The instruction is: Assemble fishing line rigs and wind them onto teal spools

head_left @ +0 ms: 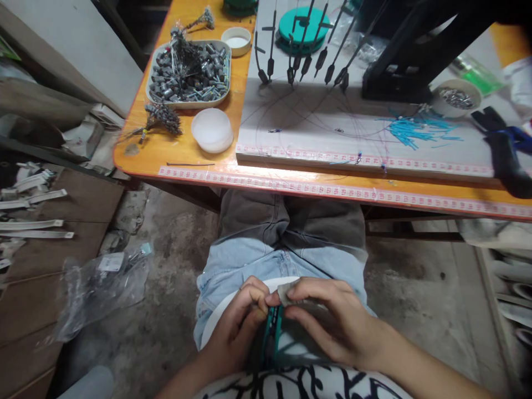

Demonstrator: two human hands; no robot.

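Observation:
Both hands are close together over my lap, fingertips meeting. My left hand [246,313] is closed in a pinch; whatever lies between its fingers is too small or hidden to make out. My right hand [338,313] has bent fingers, with a grey wrap [285,293] around one finger whose tip touches the left fingertips. Just below the fingertips a green reel [272,335] stands edge-on against my body, its dark slotted rim upward. A round white surface [222,318] shows on my lap under the hands.
An orange table [145,147] with a measuring tape [291,187] along its edge is ahead. On it are a tray [189,104] of grey weights, a white cup [211,130], a grey board [316,122] with hanging lines, a green spool [303,27], blue tubes [419,130] and pliers [501,144].

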